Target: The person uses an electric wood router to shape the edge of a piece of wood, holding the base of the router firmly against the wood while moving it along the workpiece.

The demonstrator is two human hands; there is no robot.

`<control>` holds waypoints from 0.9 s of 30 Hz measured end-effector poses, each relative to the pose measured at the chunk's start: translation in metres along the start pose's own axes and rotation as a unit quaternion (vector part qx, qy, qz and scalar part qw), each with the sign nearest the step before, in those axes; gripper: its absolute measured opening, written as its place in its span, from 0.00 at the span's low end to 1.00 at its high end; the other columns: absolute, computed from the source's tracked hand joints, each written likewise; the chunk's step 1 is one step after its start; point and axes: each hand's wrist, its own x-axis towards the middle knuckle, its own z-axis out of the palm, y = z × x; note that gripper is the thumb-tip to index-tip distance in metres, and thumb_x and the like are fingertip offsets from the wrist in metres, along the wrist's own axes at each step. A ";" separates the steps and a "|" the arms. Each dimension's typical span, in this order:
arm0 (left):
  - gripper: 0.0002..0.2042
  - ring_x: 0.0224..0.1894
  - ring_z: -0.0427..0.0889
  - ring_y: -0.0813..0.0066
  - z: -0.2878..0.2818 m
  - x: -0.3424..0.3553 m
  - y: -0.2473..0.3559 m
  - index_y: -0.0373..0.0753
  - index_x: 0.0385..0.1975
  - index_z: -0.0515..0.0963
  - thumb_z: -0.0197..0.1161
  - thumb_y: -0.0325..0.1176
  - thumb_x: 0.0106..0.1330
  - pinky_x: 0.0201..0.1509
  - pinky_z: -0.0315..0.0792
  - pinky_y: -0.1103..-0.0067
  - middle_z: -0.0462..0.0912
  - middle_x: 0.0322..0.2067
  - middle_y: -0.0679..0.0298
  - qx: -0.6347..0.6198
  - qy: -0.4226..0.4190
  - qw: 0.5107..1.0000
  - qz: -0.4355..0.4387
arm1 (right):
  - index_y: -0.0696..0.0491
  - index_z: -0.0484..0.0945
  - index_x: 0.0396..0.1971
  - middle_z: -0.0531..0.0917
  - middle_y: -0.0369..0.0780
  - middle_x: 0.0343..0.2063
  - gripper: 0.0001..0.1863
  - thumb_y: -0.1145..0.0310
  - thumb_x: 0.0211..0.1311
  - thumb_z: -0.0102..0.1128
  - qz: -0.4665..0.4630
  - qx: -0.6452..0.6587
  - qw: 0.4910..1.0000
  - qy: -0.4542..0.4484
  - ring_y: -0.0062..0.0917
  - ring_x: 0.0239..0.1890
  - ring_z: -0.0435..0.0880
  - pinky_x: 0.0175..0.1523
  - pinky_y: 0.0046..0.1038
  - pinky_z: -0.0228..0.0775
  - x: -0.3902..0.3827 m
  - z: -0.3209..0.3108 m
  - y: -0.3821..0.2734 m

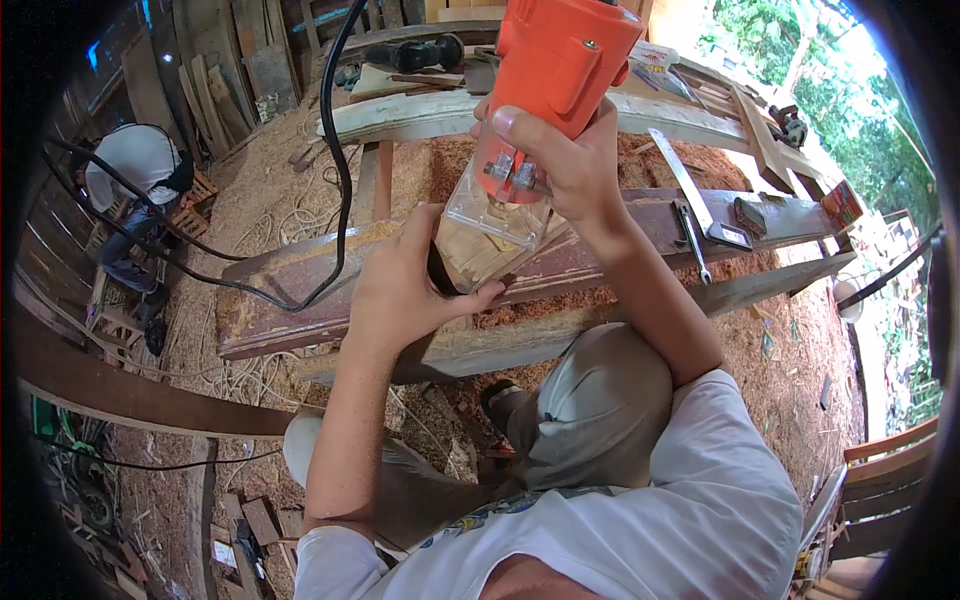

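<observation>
An orange trim router (565, 75) with a clear plastic base (492, 222) is gripped in my right hand (575, 160), the thumb lying across its lower housing. The base rests on a pale wooden block (475, 252). My left hand (395, 275) steadies that block from the left, thumb along its near edge and fingers behind it. Below lies a reddish-brown plank (290, 285) that forms the bench top. To the right on the plank are a wrench (692, 243), a try square (690, 185) and a small dark block (749, 215).
A black power cord (345, 160) loops down on the left and across the plank. Behind stands a second beam (400, 118) with a dark power tool (420, 52) past it. Another person (135, 175) bends over at far left. A small red box (842, 203) sits at the plank's right end.
</observation>
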 end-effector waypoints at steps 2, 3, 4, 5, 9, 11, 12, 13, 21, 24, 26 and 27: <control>0.46 0.42 0.87 0.41 0.000 0.000 0.000 0.33 0.57 0.71 0.83 0.58 0.44 0.46 0.81 0.58 0.86 0.38 0.43 0.000 -0.003 1.000 -0.005 | 0.57 0.82 0.58 0.88 0.34 0.41 0.27 0.69 0.57 0.75 0.009 0.007 1.000 -0.002 0.13 0.38 0.82 0.45 0.23 0.77 -0.001 0.000 -0.001; 0.46 0.41 0.87 0.41 0.001 0.000 0.000 0.33 0.57 0.71 0.83 0.58 0.44 0.46 0.81 0.58 0.86 0.38 0.43 0.005 0.001 1.000 0.002 | 0.57 0.82 0.58 0.88 0.35 0.42 0.27 0.69 0.56 0.75 0.017 0.012 1.000 -0.004 0.12 0.39 0.82 0.47 0.24 0.77 -0.001 -0.001 -0.002; 0.46 0.41 0.87 0.41 0.001 0.000 0.000 0.32 0.57 0.71 0.83 0.58 0.44 0.45 0.81 0.58 0.86 0.37 0.43 0.010 0.006 1.000 0.009 | 0.57 0.82 0.58 0.88 0.35 0.42 0.27 0.69 0.56 0.75 0.017 0.011 1.000 -0.004 0.12 0.39 0.82 0.47 0.24 0.77 -0.001 -0.001 -0.002; 0.46 0.41 0.87 0.41 0.002 0.000 0.000 0.32 0.57 0.71 0.83 0.58 0.44 0.45 0.81 0.58 0.86 0.37 0.43 0.010 0.006 1.000 0.009 | 0.57 0.83 0.58 0.88 0.35 0.43 0.27 0.69 0.56 0.75 0.004 0.003 1.000 -0.003 0.13 0.39 0.82 0.46 0.24 0.77 -0.001 -0.002 -0.001; 0.45 0.40 0.87 0.41 0.001 0.000 0.000 0.33 0.57 0.72 0.83 0.58 0.44 0.44 0.81 0.58 0.86 0.37 0.43 -0.004 0.003 1.000 0.000 | 0.63 0.82 0.44 0.89 0.42 0.35 0.17 0.66 0.60 0.67 -0.021 -0.063 0.998 -0.009 0.27 0.38 0.89 0.46 0.31 0.83 -0.001 -0.002 -0.003; 0.45 0.40 0.87 0.41 0.000 -0.001 0.000 0.34 0.57 0.72 0.83 0.58 0.44 0.44 0.81 0.58 0.86 0.37 0.43 -0.012 0.001 1.000 -0.007 | 0.63 0.82 0.44 0.89 0.42 0.35 0.17 0.66 0.60 0.67 -0.030 -0.061 0.998 -0.012 0.26 0.38 0.89 0.46 0.31 0.83 0.000 0.000 -0.003; 0.45 0.40 0.87 0.41 0.000 -0.001 0.000 0.34 0.57 0.72 0.83 0.58 0.44 0.44 0.81 0.58 0.86 0.37 0.43 -0.007 0.002 1.000 -0.004 | 0.62 0.82 0.43 0.89 0.42 0.35 0.17 0.66 0.60 0.67 -0.040 -0.061 0.997 -0.015 0.26 0.38 0.89 0.46 0.31 0.83 0.000 0.000 -0.003; 0.45 0.41 0.87 0.41 0.000 -0.001 0.001 0.34 0.57 0.72 0.83 0.58 0.44 0.45 0.81 0.58 0.86 0.37 0.43 -0.001 0.004 1.000 -0.001 | 0.62 0.82 0.43 0.89 0.42 0.35 0.17 0.66 0.60 0.67 -0.040 -0.060 0.997 -0.015 0.26 0.38 0.89 0.46 0.31 0.83 0.000 -0.001 -0.001; 0.45 0.41 0.87 0.42 0.002 0.000 -0.003 0.34 0.58 0.72 0.83 0.58 0.44 0.45 0.81 0.59 0.87 0.37 0.44 0.001 0.013 1.000 0.011 | 0.62 0.82 0.44 0.88 0.40 0.35 0.17 0.66 0.59 0.68 -0.043 -0.052 0.998 -0.015 0.23 0.37 0.87 0.45 0.29 0.81 -0.002 -0.001 -0.003; 0.46 0.40 0.88 0.42 0.002 0.001 -0.001 0.34 0.58 0.72 0.83 0.58 0.44 0.45 0.82 0.59 0.87 0.37 0.44 -0.004 0.005 1.000 0.007 | 0.62 0.82 0.43 0.88 0.40 0.35 0.17 0.66 0.59 0.68 -0.050 -0.049 0.997 -0.012 0.23 0.37 0.87 0.45 0.29 0.81 -0.002 -0.002 -0.002; 0.46 0.40 0.88 0.42 0.002 0.001 0.000 0.34 0.58 0.71 0.83 0.58 0.44 0.45 0.82 0.59 0.87 0.37 0.44 -0.010 -0.001 1.000 0.003 | 0.62 0.82 0.42 0.88 0.40 0.35 0.17 0.66 0.59 0.68 -0.046 -0.056 0.997 -0.015 0.23 0.37 0.87 0.46 0.29 0.81 -0.002 -0.004 -0.003; 0.46 0.40 0.88 0.42 0.002 0.001 0.000 0.34 0.58 0.71 0.83 0.58 0.44 0.44 0.82 0.59 0.87 0.36 0.44 -0.006 0.003 1.000 0.006 | 0.62 0.83 0.42 0.88 0.40 0.35 0.16 0.66 0.58 0.68 -0.042 -0.063 0.997 -0.019 0.23 0.37 0.87 0.46 0.29 0.81 -0.002 -0.005 -0.003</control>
